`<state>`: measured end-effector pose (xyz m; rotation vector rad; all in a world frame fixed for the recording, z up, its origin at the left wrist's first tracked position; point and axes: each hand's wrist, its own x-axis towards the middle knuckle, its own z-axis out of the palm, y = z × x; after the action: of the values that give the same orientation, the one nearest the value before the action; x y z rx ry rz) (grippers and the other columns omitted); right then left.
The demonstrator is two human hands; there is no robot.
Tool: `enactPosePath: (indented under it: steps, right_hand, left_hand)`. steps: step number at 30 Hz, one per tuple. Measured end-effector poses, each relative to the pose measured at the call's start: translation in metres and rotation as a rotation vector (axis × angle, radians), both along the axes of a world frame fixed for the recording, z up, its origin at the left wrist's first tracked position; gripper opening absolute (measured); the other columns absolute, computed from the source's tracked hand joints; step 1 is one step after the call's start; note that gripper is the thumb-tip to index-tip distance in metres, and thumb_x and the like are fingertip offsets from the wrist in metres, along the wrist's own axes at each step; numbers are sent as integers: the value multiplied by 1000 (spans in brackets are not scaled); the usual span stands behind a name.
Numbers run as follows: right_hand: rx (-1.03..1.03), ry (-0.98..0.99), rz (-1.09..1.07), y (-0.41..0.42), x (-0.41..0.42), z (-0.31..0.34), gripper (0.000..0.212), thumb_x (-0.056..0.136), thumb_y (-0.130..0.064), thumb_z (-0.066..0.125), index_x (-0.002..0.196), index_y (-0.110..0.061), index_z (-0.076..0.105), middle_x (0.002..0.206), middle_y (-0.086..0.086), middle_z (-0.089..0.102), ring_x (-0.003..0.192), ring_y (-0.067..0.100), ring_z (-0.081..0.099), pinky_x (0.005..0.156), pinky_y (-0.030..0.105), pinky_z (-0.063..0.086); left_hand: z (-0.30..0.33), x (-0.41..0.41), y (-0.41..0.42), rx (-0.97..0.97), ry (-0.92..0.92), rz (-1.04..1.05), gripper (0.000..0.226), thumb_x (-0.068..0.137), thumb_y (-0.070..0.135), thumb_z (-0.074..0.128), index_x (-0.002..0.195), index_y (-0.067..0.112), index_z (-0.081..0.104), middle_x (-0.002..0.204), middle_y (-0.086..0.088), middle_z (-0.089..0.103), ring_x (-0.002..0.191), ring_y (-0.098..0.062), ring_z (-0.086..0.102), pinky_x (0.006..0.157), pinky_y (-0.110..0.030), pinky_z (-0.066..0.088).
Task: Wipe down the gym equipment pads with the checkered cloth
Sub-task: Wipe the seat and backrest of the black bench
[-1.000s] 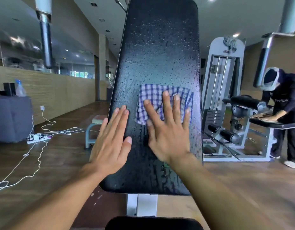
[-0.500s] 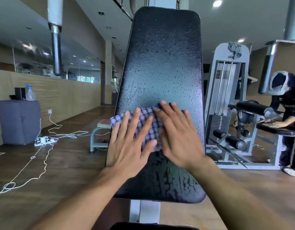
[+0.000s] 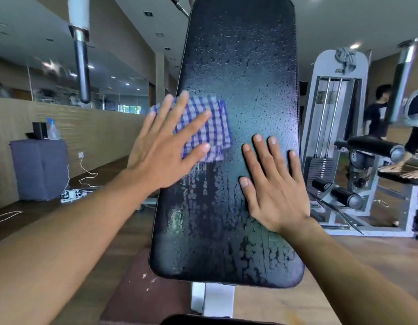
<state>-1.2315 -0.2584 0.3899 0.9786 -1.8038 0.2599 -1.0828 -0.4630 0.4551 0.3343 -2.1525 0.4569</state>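
Wiping step in hand: left hand [image 3: 165, 148], fingers spread flat, presses the cloth [image 3: 210, 130] against the left edge of the upright black pad [image 3: 245, 73], about mid-height. Right hand [image 3: 273, 186], also spread flat, rests bare on the pad's right side, just below and right of the cloth. Droplets cover most of the pad, so much appears left to wipe; the next pass likely calls for firm, even strokes across it. Containers: a bottle [image 3: 52, 129] on the far-left cabinet [image 3: 39, 170], contents not discernible
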Motion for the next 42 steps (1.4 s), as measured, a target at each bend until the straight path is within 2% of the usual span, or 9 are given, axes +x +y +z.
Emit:
enactPosePath:
  steps: [3, 9, 14, 19, 26, 30, 35, 39, 42]
  right_hand:
    - [-8, 12, -10, 0, -1, 0, 62, 102, -45, 28, 158, -19, 17, 166, 3, 7, 153, 24, 2, 120, 56, 12]
    - [-20, 21, 10, -1, -1, -2, 62, 102, -45, 28, 158, -20, 18, 166, 3, 7, 153, 24, 2, 120, 55, 10]
    - [-37, 5, 21, -2, 0, -3, 61, 103, -44, 27, 158, -20, 18, 166, 2, 7, 153, 23, 1, 120, 56, 8]
    - [-50, 17, 49, -2, -1, -3, 60, 102, -42, 30, 157, -19, 21, 165, 2, 11, 152, 23, 4, 120, 56, 9]
    - [-156, -85, 353, 6, 0, -2, 48, 98, -32, 40, 139, -6, 38, 156, 15, 32, 149, 30, 21, 116, 61, 18]
    - [-199, -97, 511, 12, 14, 9, 49, 95, -26, 44, 138, -4, 37, 149, 19, 32, 143, 37, 29, 109, 63, 28]
    - [-212, -127, 482, -12, 40, 43, 60, 103, -39, 27, 156, -15, 13, 165, 5, 13, 152, 17, 6, 123, 43, 7]
    - [-74, -207, 317, -14, 26, 60, 61, 101, -56, 4, 156, -32, -4, 166, -2, -7, 151, 12, -10, 123, 46, 1]
    - [7, -80, 78, -4, 16, 61, 55, 102, -56, 4, 156, -43, 8, 166, 2, 3, 152, 21, 3, 120, 52, -2]
  left_hand:
    - [17, -7, 9, 82, 17, -1, 63, 98, 68, 16, 154, 47, -6, 162, 2, -28, 151, -24, -19, 122, -52, -1]
    - [-91, 11, 21, -144, -113, -16, 64, 97, 66, 25, 155, 44, 8, 167, 1, -6, 153, -26, -7, 121, -53, 4]
    - [-5, -6, 12, -125, -99, -37, 64, 96, 71, 17, 152, 51, -6, 163, 7, -23, 151, -21, -19, 122, -52, -2]
    - [64, -28, 25, 21, 61, -7, 65, 97, 68, 18, 154, 45, 0, 165, 1, -17, 152, -25, -15, 122, -54, -2]
    - [-69, -2, 36, -94, -109, -17, 64, 98, 66, 19, 155, 44, 2, 166, 1, -10, 153, -26, -10, 121, -54, 2]
    - [-39, -15, 43, -87, -144, -50, 65, 96, 68, 17, 155, 46, 3, 166, 2, -9, 153, -25, -7, 121, -54, 6]
    - [36, -46, 66, 32, -111, -135, 77, 88, 55, 23, 154, 42, -13, 160, 14, -28, 147, -12, -28, 121, -42, -15]
    - [43, -29, 57, 160, -91, -452, 93, 93, 39, 51, 155, 27, -17, 164, 12, -19, 149, -3, -18, 124, -39, -4]
    - [26, -13, 31, 50, 38, -378, 80, 100, 41, 44, 157, 25, -10, 165, 9, -14, 151, -7, -13, 124, -42, 4]
